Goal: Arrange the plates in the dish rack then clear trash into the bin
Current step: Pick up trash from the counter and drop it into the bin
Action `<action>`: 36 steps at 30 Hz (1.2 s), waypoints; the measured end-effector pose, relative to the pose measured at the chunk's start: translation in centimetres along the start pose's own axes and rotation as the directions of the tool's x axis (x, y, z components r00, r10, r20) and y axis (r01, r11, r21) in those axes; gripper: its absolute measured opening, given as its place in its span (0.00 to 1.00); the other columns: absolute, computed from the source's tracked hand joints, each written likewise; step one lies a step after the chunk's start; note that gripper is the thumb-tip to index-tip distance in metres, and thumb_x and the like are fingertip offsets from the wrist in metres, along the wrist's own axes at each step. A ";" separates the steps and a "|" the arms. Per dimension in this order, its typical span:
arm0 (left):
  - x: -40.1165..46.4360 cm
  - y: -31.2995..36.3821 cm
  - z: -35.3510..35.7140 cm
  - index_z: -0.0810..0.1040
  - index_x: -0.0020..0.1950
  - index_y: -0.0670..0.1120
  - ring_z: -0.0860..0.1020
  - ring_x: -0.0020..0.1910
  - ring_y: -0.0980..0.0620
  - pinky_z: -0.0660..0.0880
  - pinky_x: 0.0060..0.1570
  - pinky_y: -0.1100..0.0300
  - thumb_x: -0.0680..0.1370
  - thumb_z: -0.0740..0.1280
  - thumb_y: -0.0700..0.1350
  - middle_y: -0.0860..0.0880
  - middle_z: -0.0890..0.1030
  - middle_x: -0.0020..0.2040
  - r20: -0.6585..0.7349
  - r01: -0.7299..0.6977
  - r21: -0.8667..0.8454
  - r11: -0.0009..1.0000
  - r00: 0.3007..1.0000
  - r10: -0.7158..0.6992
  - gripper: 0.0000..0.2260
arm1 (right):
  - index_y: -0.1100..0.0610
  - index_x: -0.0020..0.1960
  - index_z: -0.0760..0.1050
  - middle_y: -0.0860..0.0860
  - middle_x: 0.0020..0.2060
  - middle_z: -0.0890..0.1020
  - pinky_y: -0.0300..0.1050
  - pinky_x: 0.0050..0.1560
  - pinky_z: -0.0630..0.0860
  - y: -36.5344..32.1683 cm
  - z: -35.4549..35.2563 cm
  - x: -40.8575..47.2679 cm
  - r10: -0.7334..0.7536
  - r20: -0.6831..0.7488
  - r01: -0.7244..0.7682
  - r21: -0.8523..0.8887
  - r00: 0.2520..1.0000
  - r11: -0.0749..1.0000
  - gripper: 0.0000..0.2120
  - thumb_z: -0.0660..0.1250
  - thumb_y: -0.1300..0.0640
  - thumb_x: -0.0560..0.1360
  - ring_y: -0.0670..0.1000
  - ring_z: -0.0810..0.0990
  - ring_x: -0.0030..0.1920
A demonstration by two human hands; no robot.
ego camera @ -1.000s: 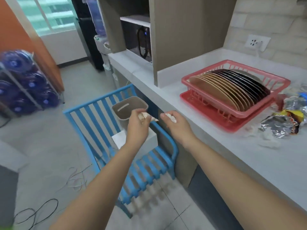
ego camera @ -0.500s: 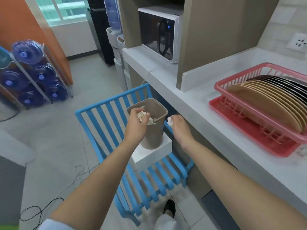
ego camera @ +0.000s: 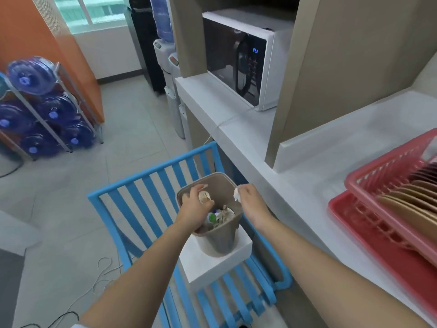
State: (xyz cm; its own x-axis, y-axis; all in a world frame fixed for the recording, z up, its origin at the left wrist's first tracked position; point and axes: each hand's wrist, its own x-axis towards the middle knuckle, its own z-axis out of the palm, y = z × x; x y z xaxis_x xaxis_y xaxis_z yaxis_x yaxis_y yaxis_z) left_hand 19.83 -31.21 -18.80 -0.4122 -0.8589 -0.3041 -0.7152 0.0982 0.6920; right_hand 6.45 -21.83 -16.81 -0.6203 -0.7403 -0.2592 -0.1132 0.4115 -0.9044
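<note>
White counter (ego camera: 272, 147) runs along the right of the bin, and at its far right end the red dish rack (ego camera: 387, 185) already stands full of plates (ego camera: 406, 202), tan and dark ones on edge in a row, so you look to be in the trash-clearing half of the job. Blue slatted chair (ego camera: 146, 185) carries a white box (ego camera: 212, 263), and the taupe bin (ego camera: 220, 235) sits on that box, tilted a little toward you, with a green-capped bottle and crumpled paper already inside.

Your left hand (ego camera: 196, 204) is over the bin's mouth, fingers curled shut around a brownish crumpled wad (ego camera: 204, 196). Your right hand (ego camera: 250, 200) hovers at the bin's right rim, pinched closed on a small white scrap (ego camera: 237, 194).

Next, I judge, you only need to open the left fingers where they are. Bring the right hand inward over the opening first, or its scrap may fall outside the rim.
</note>
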 end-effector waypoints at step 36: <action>-10.1 6.1 2.7 0.78 0.59 0.55 0.78 0.54 0.57 0.73 0.58 0.56 0.81 0.63 0.50 0.58 0.80 0.54 0.280 -0.486 0.055 0.872 0.846 0.454 0.09 | 0.50 0.54 0.80 0.45 0.52 0.81 0.39 0.50 0.72 4.6 -7.5 -14.4 0.010 -0.182 -0.017 -0.038 0.983 0.999 0.09 0.61 0.55 0.80 0.47 0.78 0.53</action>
State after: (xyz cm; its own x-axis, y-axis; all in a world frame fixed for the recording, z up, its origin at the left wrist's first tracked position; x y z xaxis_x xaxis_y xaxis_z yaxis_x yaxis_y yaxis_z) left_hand 18.13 -20.53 -13.29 -0.8315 -0.5409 -0.1268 -0.4544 0.5308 0.7153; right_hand 9.02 -5.34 -14.69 -0.7526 -0.6267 -0.2022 -0.1321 0.4444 -0.8860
